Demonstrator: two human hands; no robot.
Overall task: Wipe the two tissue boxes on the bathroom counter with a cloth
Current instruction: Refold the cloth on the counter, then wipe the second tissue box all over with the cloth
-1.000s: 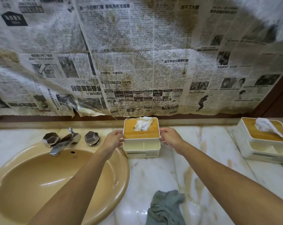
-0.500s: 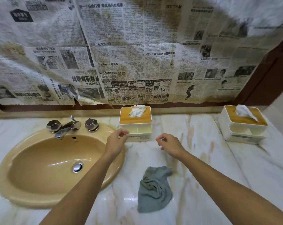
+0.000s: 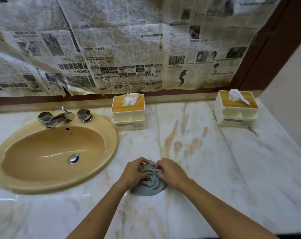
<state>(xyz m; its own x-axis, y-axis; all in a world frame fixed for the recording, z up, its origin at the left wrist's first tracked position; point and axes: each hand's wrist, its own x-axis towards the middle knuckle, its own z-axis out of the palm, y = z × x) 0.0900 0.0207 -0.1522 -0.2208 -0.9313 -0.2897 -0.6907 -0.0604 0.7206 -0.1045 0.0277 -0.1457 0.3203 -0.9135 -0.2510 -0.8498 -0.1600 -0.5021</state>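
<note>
A grey-blue cloth [image 3: 150, 184] lies bunched on the marble counter [image 3: 215, 161] in front of me. My left hand [image 3: 135, 171] and my right hand [image 3: 171, 171] both grip it from either side, fingers curled into its folds. Two white tissue boxes with wooden lids stand at the back by the wall. One tissue box [image 3: 128, 112] sits just right of the sink, the other tissue box [image 3: 236, 109] is at the far right. A white tissue sticks up from each lid. Both boxes are well beyond my hands.
A tan oval sink [image 3: 54, 152] with a chrome tap [image 3: 59, 117] and two faceted knobs fills the left. Stained newspaper [image 3: 129, 49] covers the wall behind the counter. A dark brown frame [image 3: 267, 42] and a pale wall close the right side.
Both hands let go of the middle tissue box and drew back toward me. They now hold the cloth, which has been gathered into a bunch.
</note>
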